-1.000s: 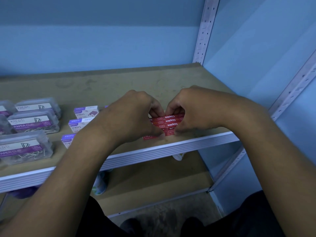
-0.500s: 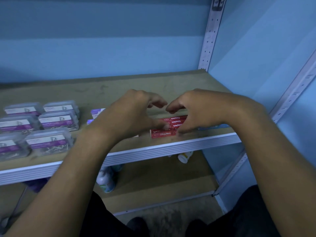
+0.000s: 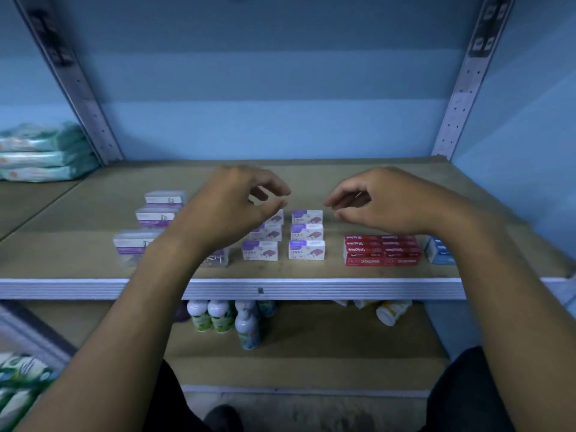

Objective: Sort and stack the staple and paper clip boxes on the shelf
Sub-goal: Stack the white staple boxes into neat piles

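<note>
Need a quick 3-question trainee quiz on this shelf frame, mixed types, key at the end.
1. True or false: the left hand grips a box.
2. Which group sits between the clear paper clip boxes and the red staple boxes? A) purple-and-white staple boxes B) bottles C) blue box
3. Fill in: right of the red stack, by the right hand's wrist, sits a ____ box.

Key: 1 false; 2 A; 3 blue.

Red staple boxes (image 3: 381, 251), purple-and-white staple boxes (image 3: 306, 250), pale blue wall (image 3: 274, 88).
</note>
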Demonstrator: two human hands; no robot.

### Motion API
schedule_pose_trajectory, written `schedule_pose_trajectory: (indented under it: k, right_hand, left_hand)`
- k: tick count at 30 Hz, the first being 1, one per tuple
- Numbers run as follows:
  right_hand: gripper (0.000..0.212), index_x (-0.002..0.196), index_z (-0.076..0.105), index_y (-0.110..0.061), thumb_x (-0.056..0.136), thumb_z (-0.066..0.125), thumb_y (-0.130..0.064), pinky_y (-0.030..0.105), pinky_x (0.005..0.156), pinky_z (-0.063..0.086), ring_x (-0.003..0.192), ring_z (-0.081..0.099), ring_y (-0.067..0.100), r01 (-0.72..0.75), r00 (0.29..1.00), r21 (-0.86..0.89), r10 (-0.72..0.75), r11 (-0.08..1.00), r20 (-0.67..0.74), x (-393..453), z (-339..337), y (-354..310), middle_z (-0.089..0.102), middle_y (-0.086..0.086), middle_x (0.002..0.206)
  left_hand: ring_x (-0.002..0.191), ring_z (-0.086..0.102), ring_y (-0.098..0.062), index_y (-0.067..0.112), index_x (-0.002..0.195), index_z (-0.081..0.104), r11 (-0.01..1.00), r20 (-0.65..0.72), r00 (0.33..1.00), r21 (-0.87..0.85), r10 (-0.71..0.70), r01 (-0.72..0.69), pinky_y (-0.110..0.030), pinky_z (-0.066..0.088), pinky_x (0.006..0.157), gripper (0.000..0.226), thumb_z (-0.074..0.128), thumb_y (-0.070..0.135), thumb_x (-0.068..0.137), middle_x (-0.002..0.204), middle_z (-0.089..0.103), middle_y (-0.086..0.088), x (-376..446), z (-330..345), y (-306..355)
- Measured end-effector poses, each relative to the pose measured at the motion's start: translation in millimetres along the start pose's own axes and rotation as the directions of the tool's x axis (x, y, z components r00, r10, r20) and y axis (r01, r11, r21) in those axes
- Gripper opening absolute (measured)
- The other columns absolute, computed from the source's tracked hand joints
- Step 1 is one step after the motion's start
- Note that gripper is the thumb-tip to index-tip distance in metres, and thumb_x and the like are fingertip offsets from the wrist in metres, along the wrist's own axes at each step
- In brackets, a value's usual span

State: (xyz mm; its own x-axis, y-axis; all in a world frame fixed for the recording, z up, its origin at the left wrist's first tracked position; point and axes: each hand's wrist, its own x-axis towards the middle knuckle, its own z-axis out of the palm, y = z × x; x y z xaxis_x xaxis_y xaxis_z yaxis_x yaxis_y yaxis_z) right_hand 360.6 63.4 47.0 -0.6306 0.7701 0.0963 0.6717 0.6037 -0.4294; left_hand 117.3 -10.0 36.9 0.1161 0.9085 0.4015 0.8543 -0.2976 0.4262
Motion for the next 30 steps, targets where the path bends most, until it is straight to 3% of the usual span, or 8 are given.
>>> schedule_pose_trajectory:
  k: [3, 8, 12, 18, 27, 30]
  right_hand:
    - [0.022, 0.113, 0.076, -0.032, 0.091, 0.071, -0.033, 0.015, 0.09, 0.051, 0.094, 0.065, -0.008, 0.031, 0.999, -0.013, -0.031, 0.999, 0.023, 11.7, 3.8, -3.9, 0.073, -0.02, 0.103]
    - [0.018, 0.108, 0.078, -0.031, 0.091, 0.072, -0.033, 0.022, 0.091, 0.054, 0.091, 0.067, -0.006, 0.027, 0.999, -0.006, -0.027, 1.0, 0.044, 27.8, 14.1, -5.7, 0.076, -0.018, 0.099]
    - [0.017, 0.106, 0.079, -0.032, 0.09, 0.073, -0.032, 0.015, 0.087, 0.052, 0.088, 0.066, -0.01, 0.018, 0.997, -0.027, -0.016, 0.999, 0.075, 34.8, 25.3, -5.2, 0.076, -0.02, 0.099]
    - [0.02, 0.104, 0.079, -0.03, 0.085, 0.077, -0.026, 0.028, 0.091, 0.057, 0.086, 0.069, -0.008, -0.008, 0.995, 0.02, 0.006, 1.0, 0.103, 44.2, 37.1, -8.5, 0.077, -0.017, 0.093]
    - [0.012, 0.095, 0.08, -0.03, 0.086, 0.075, -0.024, 0.033, 0.086, 0.058, 0.082, 0.069, -0.005, 0.001, 0.996, -0.001, -0.001, 1.0, 0.09, 50.8, 48.4, -14.6, 0.077, -0.017, 0.085]
    - [0.012, 0.095, 0.08, -0.03, 0.086, 0.076, -0.022, 0.033, 0.085, 0.058, 0.081, 0.069, -0.004, 0.001, 0.996, -0.019, 0.0, 1.0, 0.087, 51.8, 50.4, -14.3, 0.077, -0.016, 0.085]
  left_hand:
    - [0.086, 0.065, 0.003, 0.03, 0.104, 0.074, 1.0, -0.002, 1.0, 0.026, 0.007, -0.007, -0.028, 0.059, 0.077, 0.016, 0.066, 0.032, 0.09, 0.098, 0.07, 0.02, -2.5, -5.0, -8.4]
    - [0.079, 0.067, 0.005, 0.031, 0.097, 0.077, 0.998, 0.06, 0.998, 0.056, -0.027, 0.024, -0.03, 0.06, 0.077, 0.015, 0.075, 0.026, 0.083, 0.092, 0.073, 0.018, -2.0, -3.5, -27.7]
    - [0.078, 0.068, 0.004, 0.03, 0.096, 0.077, 0.998, 0.122, 0.992, 0.05, -0.034, 0.028, -0.031, 0.059, 0.079, 0.018, 0.08, 0.025, 0.079, 0.09, 0.074, 0.017, 2.0, 2.5, -33.8]
    - [0.084, 0.067, -0.001, 0.031, 0.106, 0.076, 0.998, 0.209, 0.977, 0.057, -0.047, 0.036, -0.029, 0.058, 0.08, 0.029, 0.081, 0.029, 0.077, 0.096, 0.073, 0.015, 2.1, 16.0, -37.2]
    - [0.083, 0.066, 0.0, 0.03, 0.103, 0.076, 0.996, 0.226, 0.972, 0.082, -0.065, 0.048, -0.017, 0.053, 0.074, 0.022, 0.077, 0.026, 0.082, 0.094, 0.072, 0.014, 8.4, 19.0, -41.3]
    - [0.081, 0.063, 0.0, 0.029, 0.105, 0.075, 0.993, 0.255, 0.966, 0.116, -0.042, 0.012, -0.005, 0.045, 0.065, 0.023, 0.077, 0.026, 0.083, 0.096, 0.073, 0.013, 10.9, 22.8, -42.1]
